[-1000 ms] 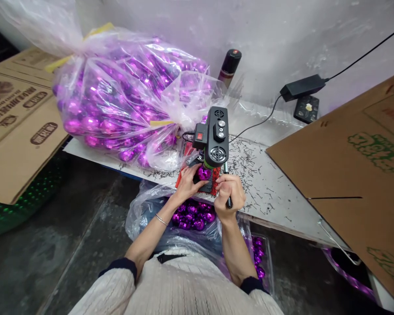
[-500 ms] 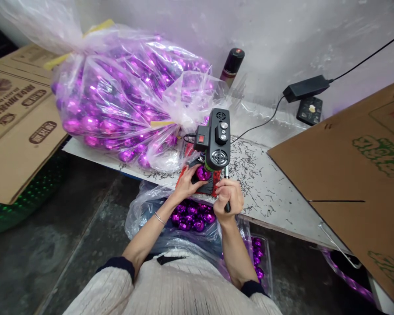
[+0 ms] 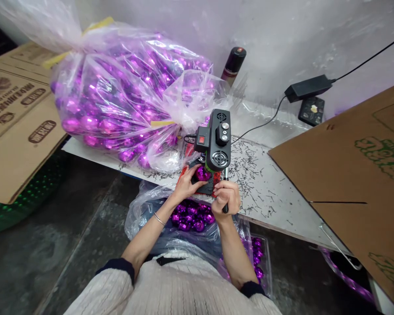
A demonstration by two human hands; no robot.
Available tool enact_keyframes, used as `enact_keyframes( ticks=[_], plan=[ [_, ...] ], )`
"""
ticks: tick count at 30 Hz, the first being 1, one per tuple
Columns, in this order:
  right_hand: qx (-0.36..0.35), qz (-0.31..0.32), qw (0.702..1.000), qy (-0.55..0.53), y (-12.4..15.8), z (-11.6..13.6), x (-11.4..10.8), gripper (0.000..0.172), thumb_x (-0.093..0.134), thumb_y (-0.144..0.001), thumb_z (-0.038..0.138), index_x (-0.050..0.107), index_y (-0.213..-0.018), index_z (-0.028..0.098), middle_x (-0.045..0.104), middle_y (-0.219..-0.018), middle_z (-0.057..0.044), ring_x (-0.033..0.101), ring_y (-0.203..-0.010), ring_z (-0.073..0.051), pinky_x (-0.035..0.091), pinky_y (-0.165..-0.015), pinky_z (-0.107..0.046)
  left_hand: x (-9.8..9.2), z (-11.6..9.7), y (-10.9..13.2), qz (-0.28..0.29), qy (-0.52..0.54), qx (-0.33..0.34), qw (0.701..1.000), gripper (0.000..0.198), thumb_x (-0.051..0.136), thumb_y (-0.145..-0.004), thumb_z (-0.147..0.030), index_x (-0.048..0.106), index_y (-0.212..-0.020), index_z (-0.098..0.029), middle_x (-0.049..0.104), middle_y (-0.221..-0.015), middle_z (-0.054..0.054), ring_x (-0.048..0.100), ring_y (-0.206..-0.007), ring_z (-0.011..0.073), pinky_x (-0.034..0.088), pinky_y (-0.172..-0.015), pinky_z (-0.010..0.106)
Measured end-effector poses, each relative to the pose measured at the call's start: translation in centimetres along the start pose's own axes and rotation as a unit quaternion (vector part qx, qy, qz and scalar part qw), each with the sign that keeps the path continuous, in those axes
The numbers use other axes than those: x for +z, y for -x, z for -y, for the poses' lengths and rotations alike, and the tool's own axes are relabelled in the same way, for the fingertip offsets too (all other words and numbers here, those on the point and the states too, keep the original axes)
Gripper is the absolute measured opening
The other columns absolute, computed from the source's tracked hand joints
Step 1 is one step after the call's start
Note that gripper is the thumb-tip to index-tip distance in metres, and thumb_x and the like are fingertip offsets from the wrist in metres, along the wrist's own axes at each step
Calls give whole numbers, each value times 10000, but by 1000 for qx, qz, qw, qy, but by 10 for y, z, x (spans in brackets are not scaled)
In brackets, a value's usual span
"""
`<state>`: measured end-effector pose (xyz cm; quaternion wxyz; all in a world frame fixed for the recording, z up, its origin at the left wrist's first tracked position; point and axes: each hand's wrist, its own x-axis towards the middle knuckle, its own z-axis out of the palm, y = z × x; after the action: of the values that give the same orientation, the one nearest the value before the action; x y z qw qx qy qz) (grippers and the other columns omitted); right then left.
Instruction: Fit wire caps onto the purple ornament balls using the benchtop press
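Note:
A shiny purple ball ornament sits under the head of a small black bench press machine, which has a red switch and round vents on top. My left hand grips the ball from its left side, thumb and fingers around it. My right hand is closed round the machine's lever handle, to the right of the ball. The machine's red base shows partly beneath. Its head hides the point where it meets the ball.
A large clear bag of purple balls lies left on the white table, among scattered dark bits. An open bag of balls is below my hands. Cardboard boxes flank both sides. A power adapter and spray can stand behind.
My right hand has shifted very slightly left with the lever handle. My left hand and the ball stay nearly where they were.

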<state>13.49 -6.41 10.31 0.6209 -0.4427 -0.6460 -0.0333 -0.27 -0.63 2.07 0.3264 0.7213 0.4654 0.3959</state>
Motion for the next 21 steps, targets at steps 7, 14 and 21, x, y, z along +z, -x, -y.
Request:
enact_keyframes(
  ticks=[7, 14, 21],
  plan=[
    [0, -13, 1000, -4, 7, -5, 4, 265, 418, -1038, 254, 568, -821, 228, 629, -803, -18, 594, -656, -142, 511, -619, -318, -2, -2, 0, 1, 10, 2, 1000, 639, 796, -869, -412, 570, -1437, -223, 700, -1385, 118, 662, -1300, 305, 443, -1204, 507],
    [-18, -21, 999, 23, 11, -9, 6, 275, 387, -1054, 253, 541, -828, 230, 610, -786, -4, 594, -655, -135, 516, -680, -324, -1, -1, 1, -2, 7, 8, 1000, 645, 793, -870, -412, 560, -1437, -211, 701, -1377, 128, 674, -1284, 305, 464, -1183, 501],
    [-45, -28, 999, 7, 6, -11, 9, 279, 389, -1058, 268, 526, -818, 230, 601, -779, -10, 587, -652, -140, 507, -668, -322, 0, 2, 0, -6, -1, 7, 1000, 652, 801, -863, -408, 565, -1439, -215, 701, -1382, 127, 671, -1291, 305, 456, -1193, 504]
  ],
)
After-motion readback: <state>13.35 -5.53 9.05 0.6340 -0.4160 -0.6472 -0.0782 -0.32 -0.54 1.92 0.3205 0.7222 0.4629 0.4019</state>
